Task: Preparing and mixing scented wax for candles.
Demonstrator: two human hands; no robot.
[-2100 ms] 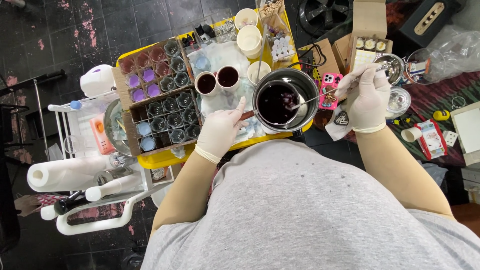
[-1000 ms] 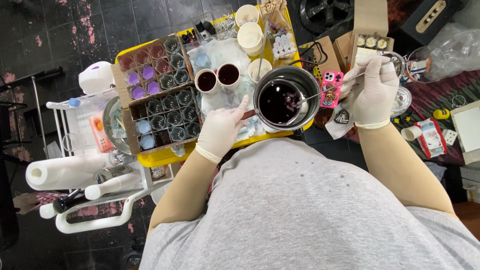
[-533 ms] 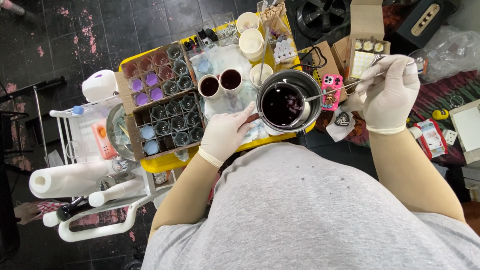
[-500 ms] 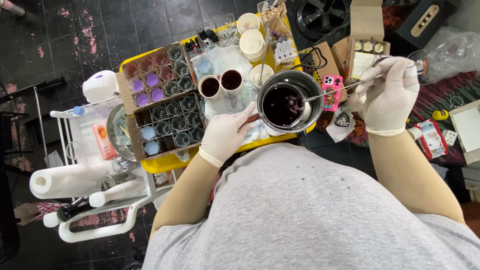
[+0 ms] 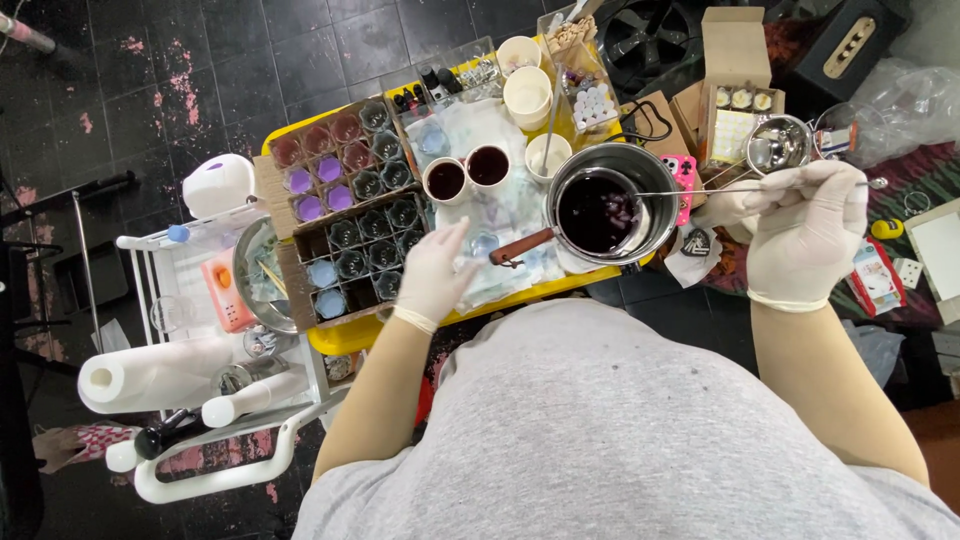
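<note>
A steel saucepan (image 5: 640,165) with a wooden handle holds dark purple liquid on the yellow table (image 5: 345,335). My right hand (image 5: 805,235), in a white glove, grips a thin metal spoon (image 5: 690,191) whose tip reaches into the pan. My left hand (image 5: 435,275), also gloved, rests flat with fingers apart on the stained white cloth (image 5: 515,215), just left of the pan handle. Two white cups (image 5: 466,175) of dark liquid stand beyond it.
A cardboard tray (image 5: 350,215) of several small glass jars, some purple or blue, sits at left. Paper cups (image 5: 527,95), a pink phone (image 5: 685,175), a small steel bowl (image 5: 780,145) and boxes crowd the far side. A white cart (image 5: 215,400) with a paper roll stands left.
My right hand has drawn back to the right with the spoon, its tip staying in the pan. My left hand stays on the cloth. The view has shifted slightly.
</note>
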